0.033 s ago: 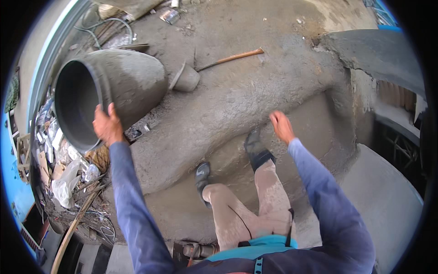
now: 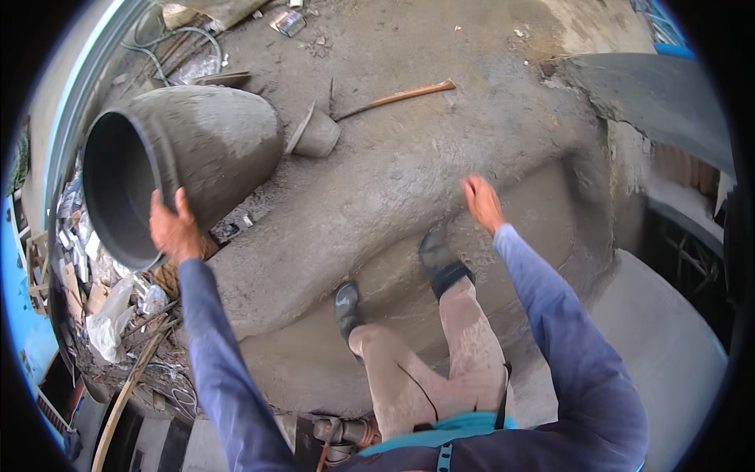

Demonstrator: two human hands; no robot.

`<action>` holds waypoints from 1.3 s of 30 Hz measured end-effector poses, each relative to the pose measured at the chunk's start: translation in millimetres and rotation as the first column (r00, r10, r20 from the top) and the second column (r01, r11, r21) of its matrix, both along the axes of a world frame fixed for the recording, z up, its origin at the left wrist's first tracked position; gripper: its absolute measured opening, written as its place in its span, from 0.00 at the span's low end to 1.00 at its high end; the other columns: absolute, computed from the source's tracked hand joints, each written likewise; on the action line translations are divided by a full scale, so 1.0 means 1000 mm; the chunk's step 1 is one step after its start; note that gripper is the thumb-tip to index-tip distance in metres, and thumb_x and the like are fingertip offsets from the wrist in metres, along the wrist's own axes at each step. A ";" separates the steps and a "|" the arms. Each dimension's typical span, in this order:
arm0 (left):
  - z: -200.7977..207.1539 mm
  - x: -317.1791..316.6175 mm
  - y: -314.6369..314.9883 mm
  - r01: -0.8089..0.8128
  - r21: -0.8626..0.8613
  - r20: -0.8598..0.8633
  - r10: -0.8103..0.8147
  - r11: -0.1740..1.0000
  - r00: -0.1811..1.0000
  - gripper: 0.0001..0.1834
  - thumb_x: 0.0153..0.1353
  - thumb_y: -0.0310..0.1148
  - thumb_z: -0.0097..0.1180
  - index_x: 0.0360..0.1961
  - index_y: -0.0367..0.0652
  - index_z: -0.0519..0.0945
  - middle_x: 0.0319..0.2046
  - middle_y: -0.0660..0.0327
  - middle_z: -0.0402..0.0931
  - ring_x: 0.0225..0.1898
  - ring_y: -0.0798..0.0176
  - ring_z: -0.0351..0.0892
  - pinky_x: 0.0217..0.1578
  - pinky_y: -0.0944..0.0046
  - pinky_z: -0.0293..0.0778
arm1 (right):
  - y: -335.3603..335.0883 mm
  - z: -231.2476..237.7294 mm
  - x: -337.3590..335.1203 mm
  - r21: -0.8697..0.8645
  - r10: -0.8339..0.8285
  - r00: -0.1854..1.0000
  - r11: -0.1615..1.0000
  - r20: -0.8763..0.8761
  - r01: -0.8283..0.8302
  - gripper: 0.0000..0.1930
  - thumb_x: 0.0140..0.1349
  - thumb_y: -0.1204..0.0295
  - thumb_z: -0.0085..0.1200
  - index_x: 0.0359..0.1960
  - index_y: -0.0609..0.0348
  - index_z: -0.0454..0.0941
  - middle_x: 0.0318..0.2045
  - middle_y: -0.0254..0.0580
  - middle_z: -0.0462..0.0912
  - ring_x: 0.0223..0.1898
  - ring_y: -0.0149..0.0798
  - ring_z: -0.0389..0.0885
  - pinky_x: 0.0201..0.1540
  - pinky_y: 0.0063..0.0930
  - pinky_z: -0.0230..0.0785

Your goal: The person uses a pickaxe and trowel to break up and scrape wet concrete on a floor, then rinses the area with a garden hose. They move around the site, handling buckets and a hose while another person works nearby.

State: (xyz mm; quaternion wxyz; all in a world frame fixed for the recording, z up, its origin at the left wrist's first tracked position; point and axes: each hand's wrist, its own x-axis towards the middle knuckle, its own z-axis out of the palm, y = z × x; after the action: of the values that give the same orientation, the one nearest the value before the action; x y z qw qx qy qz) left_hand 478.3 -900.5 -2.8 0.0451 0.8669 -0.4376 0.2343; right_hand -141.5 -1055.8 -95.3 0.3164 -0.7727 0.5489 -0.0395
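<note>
A large mud-coated drum [image 2: 212, 126] lies on its side at the left, its dark mouth toward the left. At the near part of its rim is my left hand [image 2: 174, 230], one finger inside the edge and the thumb on the outer wall, so it grips the rim. My right hand [image 2: 483, 203] hangs above the wet grey ground, fingers loosely curled in, holding nothing. Right of the drum, a small grey bucket [image 2: 316, 135] lies tilted. Beyond it rests a long-handled tool [image 2: 405, 96] with a wooden handle; its head is partly hidden by mud.
My boots [image 2: 348, 303] stand in a sunken muddy trough. Plastic scraps and rubbish [image 2: 110, 318] pile up below the drum, beside a wooden pole [image 2: 130, 385]. A hose [image 2: 149, 53] curls at the far left. A concrete ledge [image 2: 653, 94] juts in at the right.
The drum has shifted slightly left, its mouth end a little nearer me, and my left hand has moved with it. My right hand has barely moved.
</note>
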 end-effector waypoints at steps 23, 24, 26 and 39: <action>-0.046 0.043 0.043 -0.265 -0.005 0.157 0.262 0.964 0.952 0.31 0.65 0.53 0.61 0.53 0.33 0.75 0.34 0.46 0.85 0.34 0.52 0.85 0.34 0.57 0.78 | -0.353 -0.419 0.072 0.347 0.525 0.350 0.818 -0.776 -0.459 0.21 0.70 0.69 0.42 0.63 0.61 0.66 0.62 0.50 0.71 0.66 0.55 0.67 0.66 0.53 0.62; -0.046 0.044 0.045 -0.244 -0.003 0.168 0.241 0.970 0.956 0.31 0.65 0.53 0.61 0.53 0.33 0.75 0.35 0.46 0.85 0.34 0.52 0.85 0.35 0.57 0.78 | -0.352 -0.418 0.071 0.365 0.535 0.250 0.785 -0.807 -0.500 0.20 0.70 0.69 0.42 0.62 0.61 0.66 0.60 0.51 0.73 0.65 0.55 0.68 0.66 0.52 0.63; -0.045 0.049 0.048 -0.241 -0.003 0.192 0.237 0.970 0.952 0.31 0.65 0.53 0.61 0.53 0.33 0.75 0.36 0.46 0.85 0.35 0.52 0.85 0.36 0.57 0.78 | -0.350 -0.410 0.069 0.386 0.593 0.319 0.761 -0.739 -0.521 0.16 0.71 0.68 0.43 0.57 0.60 0.68 0.55 0.53 0.74 0.60 0.54 0.73 0.60 0.52 0.68; -0.028 0.024 0.019 -0.230 0.081 -0.011 0.232 0.970 0.973 0.34 0.59 0.57 0.64 0.59 0.46 0.76 0.47 0.52 0.83 0.44 0.45 0.84 0.43 0.53 0.78 | -0.271 -0.063 0.096 -0.081 0.578 0.516 0.613 -0.632 -0.786 0.23 0.66 0.50 0.54 0.36 0.61 0.76 0.22 0.44 0.81 0.26 0.46 0.84 0.28 0.40 0.74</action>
State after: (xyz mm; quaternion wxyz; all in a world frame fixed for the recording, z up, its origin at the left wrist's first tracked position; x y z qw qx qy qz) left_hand 501.9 -881.7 -30.5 -0.0124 0.9154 -0.3423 0.2114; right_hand -45.8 -1326.5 -158.5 -0.0119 -0.9466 0.2410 0.2139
